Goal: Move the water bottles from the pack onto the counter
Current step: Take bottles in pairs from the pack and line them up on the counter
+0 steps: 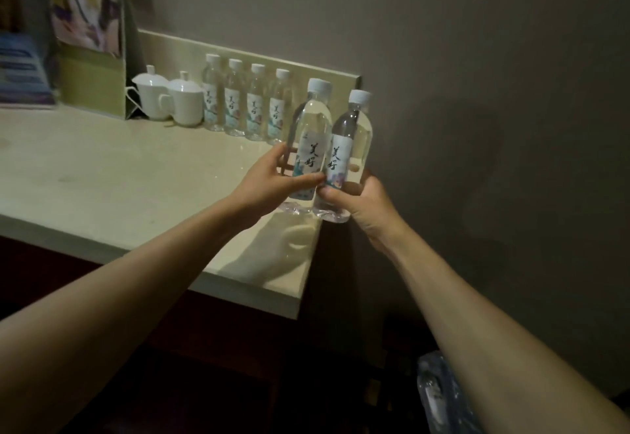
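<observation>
two clear plastic water bottles with white caps and printed paper labels are in the hands, carried side by side and touching, above the right front corner of the pale stone-topped desk (102, 174). left hand (269, 178) is wrapped round the lower body of the left bottle (312, 140); right hand (361, 202) is closed round the base of the right bottle (351, 150). both bottles upright, bases just clear of the desk edge as far as can be told. four matching bottles (247, 99) stand in a row along the low backsplash, beside two white lidded ceramic cups (170, 98). the crumpled clear plastic pack (439, 392) shows at bottom right, low by the right forearm; its contents cannot be made out. step in hand, by my reading: delivery of a pair. next move calls for carrying them inward and setting them down at the open right end of the row, bases flat, then letting go.
</observation>
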A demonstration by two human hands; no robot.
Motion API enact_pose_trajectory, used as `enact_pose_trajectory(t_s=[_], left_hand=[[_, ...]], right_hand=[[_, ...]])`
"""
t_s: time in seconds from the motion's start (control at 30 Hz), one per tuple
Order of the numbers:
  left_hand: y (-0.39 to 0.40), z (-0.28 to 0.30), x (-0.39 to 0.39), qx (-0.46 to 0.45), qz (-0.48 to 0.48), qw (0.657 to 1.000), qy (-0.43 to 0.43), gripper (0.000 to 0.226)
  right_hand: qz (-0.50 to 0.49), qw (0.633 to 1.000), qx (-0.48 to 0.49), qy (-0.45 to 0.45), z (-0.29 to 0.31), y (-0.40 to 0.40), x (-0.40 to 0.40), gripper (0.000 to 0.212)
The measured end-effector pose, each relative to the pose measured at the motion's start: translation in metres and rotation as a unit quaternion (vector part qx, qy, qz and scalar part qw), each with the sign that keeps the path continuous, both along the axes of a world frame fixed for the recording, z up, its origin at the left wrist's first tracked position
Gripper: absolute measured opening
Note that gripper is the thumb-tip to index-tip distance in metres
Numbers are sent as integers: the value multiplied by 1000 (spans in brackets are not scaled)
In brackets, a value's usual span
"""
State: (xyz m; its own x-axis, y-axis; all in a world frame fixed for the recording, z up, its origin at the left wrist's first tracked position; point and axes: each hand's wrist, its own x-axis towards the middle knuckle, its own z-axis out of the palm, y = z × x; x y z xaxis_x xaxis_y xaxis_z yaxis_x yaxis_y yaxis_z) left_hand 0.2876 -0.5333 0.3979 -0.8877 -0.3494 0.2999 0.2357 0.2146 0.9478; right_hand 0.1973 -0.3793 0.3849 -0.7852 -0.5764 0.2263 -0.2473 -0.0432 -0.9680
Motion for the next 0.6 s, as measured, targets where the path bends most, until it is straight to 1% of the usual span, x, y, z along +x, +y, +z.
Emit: enact_pose_trajectory(t_s=[0.13,0.23,0.3,0.37,0.5,0.6], left_hand=[[-32,-13,-8,-21,26,999,-19,52],[-45,-22,-21,-40,50,998,-26,51],[-52,-27,-30,-36,57,997,-33,49],[-59,-29,-39,-31,62,997,-41,51],[-76,-22,-57,-43,66,995,-62,53],[-91,-19,-71,-53,64,993,-82,53]], right_hand=[[-19,998,55,15,-8,-29,-3,54],[-27,998,52,-3,-14,-40,-9,57],[-35,998,43,-6,-17,-47,-18,61],[-28,998,57,11,-18,-54,-31,64],[-24,997,64,47,-24,-77,-58,59],[-21,994,84,68,-26,-91,-78,66]])
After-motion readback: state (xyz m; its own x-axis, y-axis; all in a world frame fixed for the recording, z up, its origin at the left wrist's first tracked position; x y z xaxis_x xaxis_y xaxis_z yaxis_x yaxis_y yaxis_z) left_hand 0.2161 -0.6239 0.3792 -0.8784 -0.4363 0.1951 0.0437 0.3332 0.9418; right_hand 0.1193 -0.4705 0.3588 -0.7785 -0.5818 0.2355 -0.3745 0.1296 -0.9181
